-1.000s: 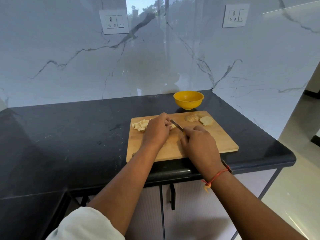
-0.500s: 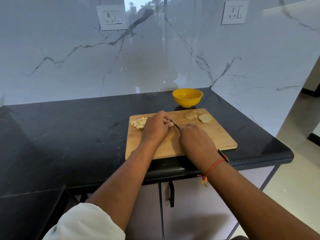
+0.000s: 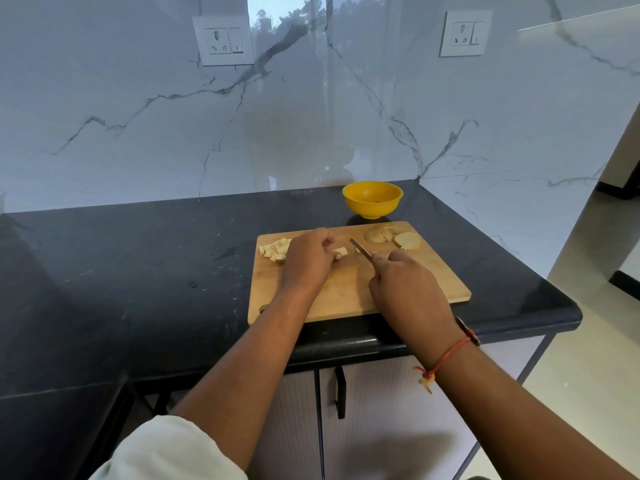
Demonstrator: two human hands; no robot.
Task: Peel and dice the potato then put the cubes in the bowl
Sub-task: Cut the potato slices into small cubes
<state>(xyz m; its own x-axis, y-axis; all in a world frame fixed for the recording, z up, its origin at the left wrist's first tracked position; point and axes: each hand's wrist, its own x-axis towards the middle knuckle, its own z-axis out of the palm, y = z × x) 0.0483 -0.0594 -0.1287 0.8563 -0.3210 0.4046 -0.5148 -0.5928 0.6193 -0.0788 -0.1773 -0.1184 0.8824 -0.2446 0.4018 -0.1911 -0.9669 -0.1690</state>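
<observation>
Knife (image 3: 360, 250) now apart from potato strip (image 3: 339, 251)

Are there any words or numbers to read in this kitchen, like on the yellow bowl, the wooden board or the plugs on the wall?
None: no word or number can be read anywhere.
Round yellow bowl: plain.
Rectangular wooden cutting board: plain.
White wall socket plates, one left and one right: only holes and switches, with no print that can be made out.
Small metal knife: too small to show any mark.

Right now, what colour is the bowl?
The bowl is plain yellow, seen best in the head view.
</observation>
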